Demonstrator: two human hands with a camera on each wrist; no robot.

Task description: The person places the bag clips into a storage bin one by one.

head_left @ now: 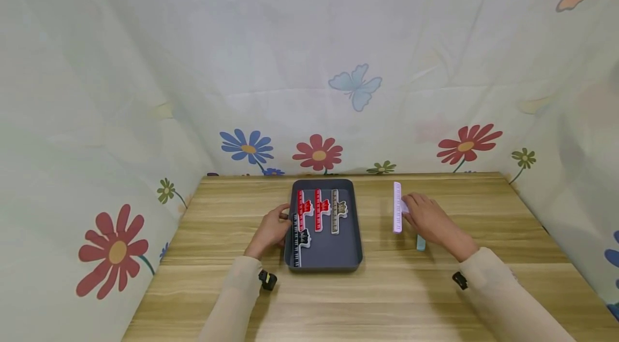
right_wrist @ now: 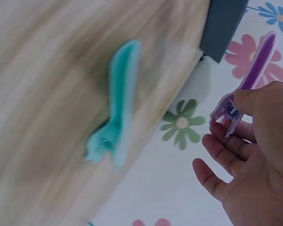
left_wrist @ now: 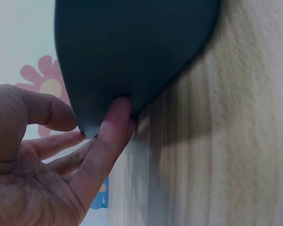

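My right hand pinches a purple clip with a piano-key pattern along its long bar. In the right wrist view, the thumb and fingertips hold its short handle end while the blade-like bar points away. A teal clip of the same shape lies on the table below, partly covered by the hand in the head view. My left hand rests at the left side of a dark grey tray. Its thumb is at the rim, and a finger presses the outer wall.
Inside the tray lie two red clips, a gold-and-black clip and a black clip, the black one along the left wall. The wooden table meets a flower-printed cloth at the back and sides.
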